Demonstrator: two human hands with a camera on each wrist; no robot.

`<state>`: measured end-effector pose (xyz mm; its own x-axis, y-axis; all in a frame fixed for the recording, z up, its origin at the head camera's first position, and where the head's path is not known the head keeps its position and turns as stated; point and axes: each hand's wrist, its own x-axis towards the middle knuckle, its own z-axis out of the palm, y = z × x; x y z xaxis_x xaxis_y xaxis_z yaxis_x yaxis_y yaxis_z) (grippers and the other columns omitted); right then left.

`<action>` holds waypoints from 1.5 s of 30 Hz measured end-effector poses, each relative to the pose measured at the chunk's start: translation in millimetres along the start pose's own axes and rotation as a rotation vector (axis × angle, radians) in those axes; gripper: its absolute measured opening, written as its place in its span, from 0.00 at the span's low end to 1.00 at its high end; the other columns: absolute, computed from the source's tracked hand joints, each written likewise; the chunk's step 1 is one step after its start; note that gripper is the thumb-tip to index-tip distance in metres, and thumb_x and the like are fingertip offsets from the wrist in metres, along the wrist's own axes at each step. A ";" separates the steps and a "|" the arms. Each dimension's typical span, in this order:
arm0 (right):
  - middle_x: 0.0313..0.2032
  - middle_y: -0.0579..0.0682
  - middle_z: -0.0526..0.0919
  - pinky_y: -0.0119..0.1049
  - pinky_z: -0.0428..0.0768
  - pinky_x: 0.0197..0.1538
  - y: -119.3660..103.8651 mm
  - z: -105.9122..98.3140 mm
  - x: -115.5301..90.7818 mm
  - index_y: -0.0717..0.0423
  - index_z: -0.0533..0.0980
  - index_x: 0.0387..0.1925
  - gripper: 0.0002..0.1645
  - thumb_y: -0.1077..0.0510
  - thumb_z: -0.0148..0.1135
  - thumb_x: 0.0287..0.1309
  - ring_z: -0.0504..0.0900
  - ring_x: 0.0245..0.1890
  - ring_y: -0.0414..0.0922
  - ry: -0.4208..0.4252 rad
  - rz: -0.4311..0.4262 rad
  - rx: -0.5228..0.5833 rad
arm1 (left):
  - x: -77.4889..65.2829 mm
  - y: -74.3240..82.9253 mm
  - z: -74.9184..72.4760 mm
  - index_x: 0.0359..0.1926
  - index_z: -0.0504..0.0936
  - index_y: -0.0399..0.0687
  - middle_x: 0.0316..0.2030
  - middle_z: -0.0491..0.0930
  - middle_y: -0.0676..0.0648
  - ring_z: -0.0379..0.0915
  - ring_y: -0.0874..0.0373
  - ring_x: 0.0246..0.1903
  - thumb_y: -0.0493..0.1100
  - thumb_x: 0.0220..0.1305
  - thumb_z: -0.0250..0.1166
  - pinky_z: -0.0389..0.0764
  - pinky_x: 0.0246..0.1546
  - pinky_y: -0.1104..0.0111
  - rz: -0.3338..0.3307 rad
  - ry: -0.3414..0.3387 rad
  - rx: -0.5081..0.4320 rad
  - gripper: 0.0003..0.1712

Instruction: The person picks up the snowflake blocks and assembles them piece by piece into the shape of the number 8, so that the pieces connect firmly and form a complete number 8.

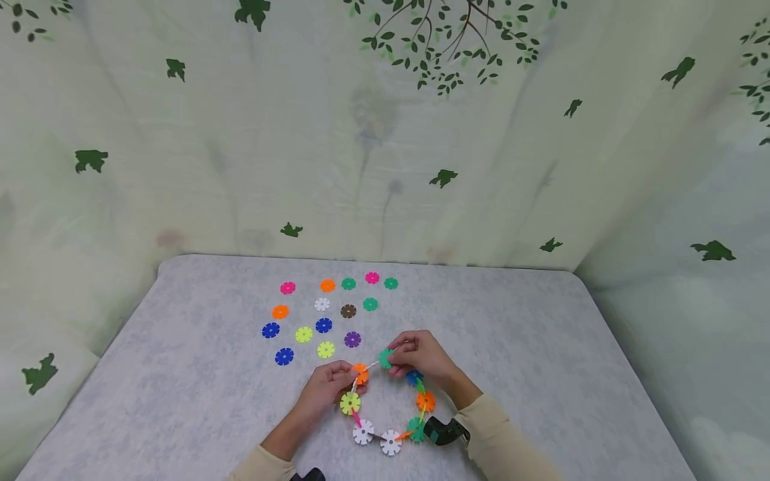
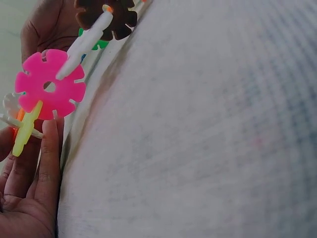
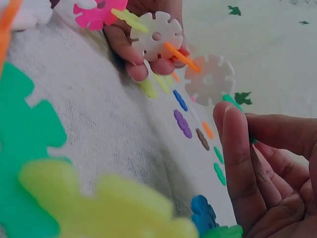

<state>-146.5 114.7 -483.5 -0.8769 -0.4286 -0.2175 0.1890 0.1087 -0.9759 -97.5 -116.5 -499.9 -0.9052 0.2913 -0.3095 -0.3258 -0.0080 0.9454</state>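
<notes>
A chain of slotted plastic discs curves in a ring shape between my hands. My left hand [image 1: 329,385] pinches it at an orange disc [image 1: 360,374], its fingers beside a white disc [image 3: 156,36]. Between thumb and fingers, my right hand [image 1: 423,354] holds a green disc [image 1: 386,359], joined through another white disc [image 3: 209,79] to the orange one. A yellow disc [image 1: 350,403] and a pink disc [image 2: 49,84] follow below the left hand. On the right side, the chain's other end has a blue disc [image 1: 414,378], partly hidden under the right hand.
Several loose discs lie spread on the grey table [image 1: 204,374] beyond the hands, among them a purple disc [image 1: 352,339], a brown disc [image 1: 348,311] and a loose pink disc [image 1: 287,288]. A leaf-printed curtain [image 1: 337,167] hangs behind the table.
</notes>
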 end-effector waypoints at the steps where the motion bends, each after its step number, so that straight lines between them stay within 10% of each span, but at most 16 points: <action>1: 0.27 0.57 0.85 0.40 0.85 0.33 0.1 0.7 -0.6 0.70 0.76 0.42 0.11 0.67 0.63 0.59 0.84 0.23 0.43 0.010 -0.003 0.009 | 0.3 0.0 0.5 0.44 0.75 0.31 0.36 0.85 0.41 0.82 0.57 0.35 0.38 0.72 0.54 0.82 0.41 0.70 0.000 0.003 -0.002 0.11; 45: 0.26 0.62 0.84 0.40 0.85 0.31 5.4 20.6 -4.3 0.72 0.75 0.36 0.05 0.71 0.61 0.58 0.83 0.20 0.42 0.090 -0.082 -0.027 | -0.4 0.7 9.8 0.41 0.76 0.30 0.35 0.85 0.36 0.84 0.53 0.35 0.37 0.70 0.56 0.81 0.35 0.73 -0.001 0.142 0.069 0.10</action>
<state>-132.5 98.7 -488.1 -0.9253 -0.3549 -0.1332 0.1036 0.1013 -0.9894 -94.7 -107.3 -498.2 -0.9359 0.1532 -0.3171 -0.3116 0.0590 0.9484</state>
